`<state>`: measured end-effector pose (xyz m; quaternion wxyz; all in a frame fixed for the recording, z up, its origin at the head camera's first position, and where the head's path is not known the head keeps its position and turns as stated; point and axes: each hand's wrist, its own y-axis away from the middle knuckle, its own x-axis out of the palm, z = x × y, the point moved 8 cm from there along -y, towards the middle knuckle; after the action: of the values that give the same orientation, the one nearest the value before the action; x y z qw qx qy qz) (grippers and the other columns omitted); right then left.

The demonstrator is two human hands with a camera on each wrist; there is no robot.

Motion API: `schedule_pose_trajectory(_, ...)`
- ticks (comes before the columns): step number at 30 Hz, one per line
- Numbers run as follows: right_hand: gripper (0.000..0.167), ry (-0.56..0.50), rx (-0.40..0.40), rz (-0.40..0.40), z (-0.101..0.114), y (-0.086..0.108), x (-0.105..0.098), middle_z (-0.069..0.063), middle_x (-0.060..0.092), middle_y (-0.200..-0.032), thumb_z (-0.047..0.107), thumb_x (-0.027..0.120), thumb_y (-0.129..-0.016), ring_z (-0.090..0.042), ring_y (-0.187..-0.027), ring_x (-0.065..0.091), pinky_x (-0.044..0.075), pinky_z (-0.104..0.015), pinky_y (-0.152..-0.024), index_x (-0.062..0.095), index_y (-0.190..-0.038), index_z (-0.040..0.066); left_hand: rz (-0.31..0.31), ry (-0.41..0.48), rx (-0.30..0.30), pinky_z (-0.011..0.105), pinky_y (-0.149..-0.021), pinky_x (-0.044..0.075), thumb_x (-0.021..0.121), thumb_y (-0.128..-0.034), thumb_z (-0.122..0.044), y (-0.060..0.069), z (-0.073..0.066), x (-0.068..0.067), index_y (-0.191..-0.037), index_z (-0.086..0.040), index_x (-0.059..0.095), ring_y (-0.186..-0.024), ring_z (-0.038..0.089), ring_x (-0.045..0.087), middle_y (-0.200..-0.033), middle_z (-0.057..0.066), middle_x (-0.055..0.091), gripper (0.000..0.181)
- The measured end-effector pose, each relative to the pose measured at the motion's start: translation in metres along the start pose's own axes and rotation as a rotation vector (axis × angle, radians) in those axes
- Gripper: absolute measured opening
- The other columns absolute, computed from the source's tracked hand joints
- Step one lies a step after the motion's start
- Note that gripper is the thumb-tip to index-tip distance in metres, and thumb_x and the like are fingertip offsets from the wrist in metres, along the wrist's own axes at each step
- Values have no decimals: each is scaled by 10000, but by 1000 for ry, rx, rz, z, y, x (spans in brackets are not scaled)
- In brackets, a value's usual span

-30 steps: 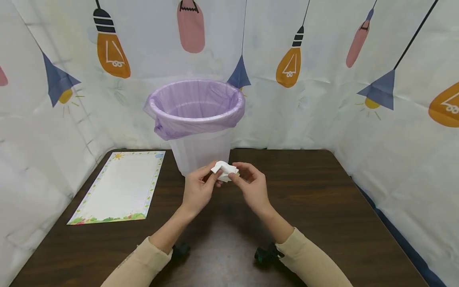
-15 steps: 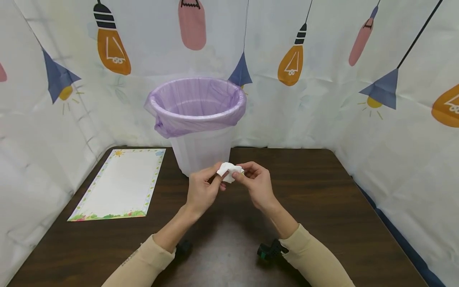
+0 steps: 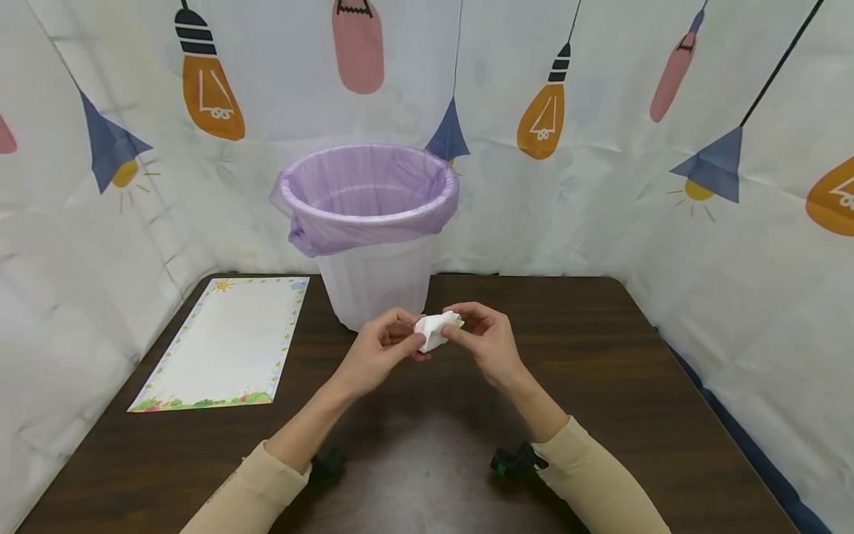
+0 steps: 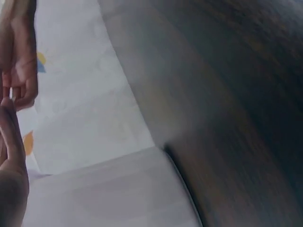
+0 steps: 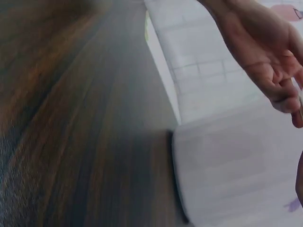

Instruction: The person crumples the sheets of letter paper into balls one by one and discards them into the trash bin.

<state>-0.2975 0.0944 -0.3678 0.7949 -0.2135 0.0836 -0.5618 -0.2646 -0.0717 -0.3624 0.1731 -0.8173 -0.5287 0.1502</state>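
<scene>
A small crumpled piece of white paper (image 3: 435, 329) is held up between both hands, above the table and in front of the bin. My left hand (image 3: 373, 352) pinches its left side, thumb toward me. At its right side, the thumb and fingers of my right hand (image 3: 490, 345) pinch it too. A little yellow-green shows at the paper's right edge. In the left wrist view both hands sit at the left edge, the left hand (image 4: 12, 146) below. From the right wrist, the left hand (image 5: 260, 52) appears at upper right; the paper is almost entirely hidden.
Behind the hands stands a white bin (image 3: 376, 278) lined with a purple bag (image 3: 367, 231). A white sheet with a coloured border (image 3: 223, 345) lies on the dark wooden table (image 3: 600, 386) at left. Printed white cloth (image 3: 600, 208) surrounds the table.
Both hands have shifted slightly right with the paper. The left fingers have changed their hold and the paper looks more folded together. Bin and sheet stay put.
</scene>
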Motion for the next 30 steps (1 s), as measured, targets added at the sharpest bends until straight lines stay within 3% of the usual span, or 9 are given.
schedule_pose_trajectory(4,259,-49,-7,-16,1,0,-2,-38,723,-995,-133,768,-847,-168,-882,649,569,-258,-741,708,-1087,-56,41,110,-58,465,-797,604,685,-968,28,1,5,5,-1216,65,556,-865,354,727,-1116,271,685,283)
schedule_pose_trajectory(7,307,-98,-12,-38,1,-1,-3,-23,725,-949,-139,773,-836,-159,-875,659,568,-261,-739,741,-1020,105,49,114,-64,457,-810,602,699,-962,15,2,8,11,-1347,40,530,-864,320,726,-1026,262,691,421)
schedule_pose_trajectory(9,328,-109,-23,-38,1,-2,-2,-22,728,-946,-141,769,-841,-164,-886,663,570,-266,-748,745,-988,151,32,88,-51,442,-804,605,694,-968,9,3,8,14,-1392,35,523,-852,284,722,-995,253,687,458)
schedule_pose_trajectory(12,291,-95,-59,-32,3,-4,0,-40,729,-980,-148,754,-850,-193,-919,662,577,-285,-782,759,-967,118,-24,20,-23,410,-766,611,681,-977,11,3,5,15,-1379,31,547,-802,259,711,-950,250,678,424)
schedule_pose_trajectory(17,94,-24,-132,-40,7,-5,3,-70,713,-1049,-108,722,-904,-270,-1038,667,576,-354,-880,714,-997,-91,-107,-93,10,402,-720,606,641,-1010,-11,1,0,12,-1350,12,562,-772,330,686,-975,196,684,350)
schedule_pose_trajectory(19,112,-15,-138,-46,7,-5,3,-68,710,-1044,-45,707,-946,-272,-1037,664,577,-360,-877,689,-1004,-139,-122,-154,24,383,-720,604,621,-1026,-25,2,-1,12,-1358,1,556,-792,334,683,-1019,163,683,339)
schedule_pose_trajectory(22,152,-61,-107,-57,3,-6,0,-60,716,-1009,61,737,-958,-246,-992,658,575,-326,-834,714,-954,-89,-130,-271,50,313,-690,581,607,-1038,-45,2,-1,12,-1373,-33,556,-801,264,671,-1005,105,666,338)
schedule_pose_trajectory(26,101,-169,-16,-37,-5,-7,-3,-45,704,-967,122,826,-889,-190,-922,643,565,-279,-788,745,-913,66,-122,-362,97,285,-629,537,612,-1036,-51,2,-2,15,-1359,-63,575,-757,213,632,-924,93,641,325)
schedule_pose_trajectory(30,217,-171,72,39,-9,-7,-3,-38,682,-976,84,793,-915,-157,-869,636,571,-270,-773,730,-1112,18,-99,-419,152,285,-595,512,614,-1037,-58,2,-7,18,-1352,-74,582,-731,188,602,-895,72,629,317)
